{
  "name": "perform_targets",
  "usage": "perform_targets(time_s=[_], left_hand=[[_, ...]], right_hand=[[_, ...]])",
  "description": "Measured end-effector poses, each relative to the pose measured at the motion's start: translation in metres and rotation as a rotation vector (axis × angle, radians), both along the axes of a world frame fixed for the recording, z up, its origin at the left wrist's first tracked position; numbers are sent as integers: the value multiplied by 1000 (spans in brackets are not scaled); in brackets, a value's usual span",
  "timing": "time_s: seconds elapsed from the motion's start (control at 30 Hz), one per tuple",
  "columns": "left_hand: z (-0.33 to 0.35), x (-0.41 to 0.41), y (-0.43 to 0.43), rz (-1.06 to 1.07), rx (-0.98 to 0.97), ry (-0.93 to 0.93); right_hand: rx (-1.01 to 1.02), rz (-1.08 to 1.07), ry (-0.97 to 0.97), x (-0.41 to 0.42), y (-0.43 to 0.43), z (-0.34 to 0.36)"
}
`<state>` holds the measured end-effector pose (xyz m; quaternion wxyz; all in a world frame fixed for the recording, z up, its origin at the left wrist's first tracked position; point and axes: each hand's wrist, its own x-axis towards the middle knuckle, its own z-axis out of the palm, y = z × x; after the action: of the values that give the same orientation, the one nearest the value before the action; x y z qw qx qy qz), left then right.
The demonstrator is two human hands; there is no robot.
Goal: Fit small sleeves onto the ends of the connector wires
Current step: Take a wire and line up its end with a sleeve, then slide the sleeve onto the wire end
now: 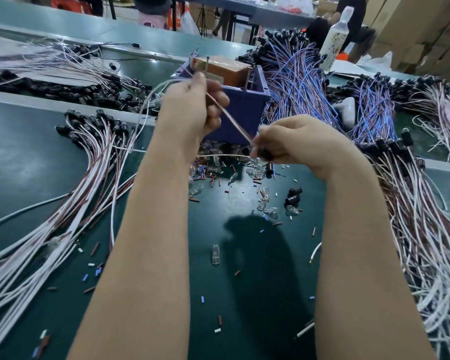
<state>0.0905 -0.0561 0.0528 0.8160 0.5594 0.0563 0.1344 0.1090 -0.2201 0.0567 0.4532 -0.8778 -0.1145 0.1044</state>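
Connector wire (pixel 229 118), a pale pink-brown pair, runs taut on a slant between your two hands, held above the green table (pixel 37 165) and in front of the purple box (pixel 244 110). Your left hand (pixel 190 110) is the higher one; its thumb and forefinger pinch the wire's upper end, the other fingers curled. Your right hand (pixel 296 144) is lower and curls round the wire's lower end, where a black connector (pixel 266 155) shows beneath the fingers.

Short sleeve pieces (pixel 211 178) in brown, white and blue lie scattered on the table below your hands, mixed with small glass bulbs (pixel 215 254) and a few loose black caps (pixel 294 194).

An orange-brown block (pixel 226 68) sits inside the purple box. A white-and-brown wire bundle (pixel 96 152) fans out on your left, a similar bundle (pixel 413 216) on your right, and a blue-and-purple wire heap (pixel 296 81) lies beyond the box. A white bottle (pixel 335 37) stands at the far right; its printed pattern is too blurred to read.
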Motion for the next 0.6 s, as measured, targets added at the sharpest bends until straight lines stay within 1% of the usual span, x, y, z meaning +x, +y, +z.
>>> perform_targets(time_s=[0.03, 0.17, 0.23, 0.3, 0.33, 0.4, 0.5, 0.53, 0.6], left_hand=[[-3, 0, -1, -54, 118, 32], [-7, -2, -9, -261, 626, 100], [-8, -2, -12, -371, 855, 100], [-8, -2, -12, -434, 1019, 110], [-7, -2, -12, -446, 1049, 119], [-7, -4, -12, -465, 991, 136], [-6, -9, -10, -497, 712, 170], [-5, -9, -8, -472, 616, 189], [-2, -7, 0, -296, 411, 232]], right_hand=[[-10, 9, -43, -1, 4, 0], [233, 14, -75, -3, 21, -1], [266, 33, -122, -4, 26, -3], [255, 57, -144, -4, 27, -6], [258, 64, -142, -4, 26, -6], [276, 59, -141, -3, 25, -7], [288, 2, -180, 0, 23, -8], [282, -30, -202, 2, 22, -8], [252, -78, -252, 4, 19, -8]])
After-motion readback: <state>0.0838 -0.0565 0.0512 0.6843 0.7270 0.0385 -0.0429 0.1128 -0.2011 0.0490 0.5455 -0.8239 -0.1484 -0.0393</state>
